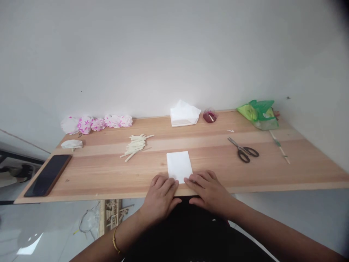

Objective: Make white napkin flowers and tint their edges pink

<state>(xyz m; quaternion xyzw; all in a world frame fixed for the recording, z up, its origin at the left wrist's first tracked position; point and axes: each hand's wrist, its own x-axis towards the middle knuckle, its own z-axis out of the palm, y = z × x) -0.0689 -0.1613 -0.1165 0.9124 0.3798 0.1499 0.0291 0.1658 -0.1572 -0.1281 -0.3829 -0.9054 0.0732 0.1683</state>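
Observation:
A square of folded white tissue (179, 163) lies flat on the wooden table in front of me, close to the front edge. My left hand (162, 194) rests at its lower left corner, fingertips touching the tissue and thumb apart, below the table edge. At the lower right corner lies my right hand (208, 189), fingers stretched over the corner and thumb likewise spread away. Neither hand grips anything that I can see. Behind the square stands a stack of white tissues (184, 114) with its top sheet raised.
On the table (109, 182) are pink-and-white paper balls (98, 124), a white tissue bundle (72, 144), a phone (49, 175), pale short sticks (136, 143), a dark red dish (209, 115), scissors (242, 150), a green plastic bag (259, 113) and a thin stick (280, 147). A wall stands behind.

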